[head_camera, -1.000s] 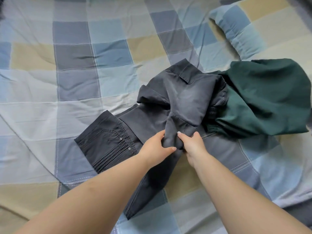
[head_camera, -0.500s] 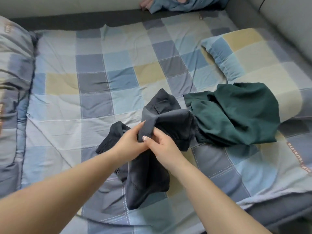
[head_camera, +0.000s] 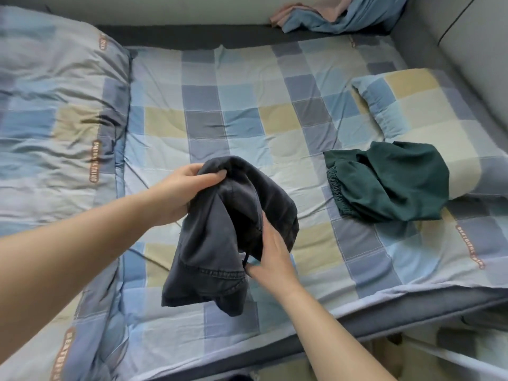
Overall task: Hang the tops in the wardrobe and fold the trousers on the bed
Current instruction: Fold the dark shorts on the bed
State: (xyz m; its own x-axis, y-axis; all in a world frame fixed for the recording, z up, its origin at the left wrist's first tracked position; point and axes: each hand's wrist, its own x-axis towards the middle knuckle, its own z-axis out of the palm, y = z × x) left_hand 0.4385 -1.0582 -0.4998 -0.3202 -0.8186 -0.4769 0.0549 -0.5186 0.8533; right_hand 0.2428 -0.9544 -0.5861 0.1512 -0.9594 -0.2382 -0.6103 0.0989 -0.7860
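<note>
Dark grey trousers (head_camera: 220,243) are now lifted clear of the bed (head_camera: 247,127); half a second ago they were still bunched low against the green garment, and now there's open bedspread between the two. Left hand (head_camera: 181,193) has moved up and left, fingers clamped on the top fold of the trousers. Right hand (head_camera: 272,254) sits lower, on the right edge of the hanging fabric, thumb and fingers closed on it near a seam. Trousers hang crumpled between both hands, hem end dangling over the near part of the bed.

Green garment (head_camera: 390,180) lies in a heap to the right, elastic waistband facing left, partly resting on the checked pillow (head_camera: 412,105). Folded duvet (head_camera: 55,119) runs along the left side. Blue and pink clothes (head_camera: 338,15) are piled at the far edge by the wall. View is also wider than before, more of the bed showing.
</note>
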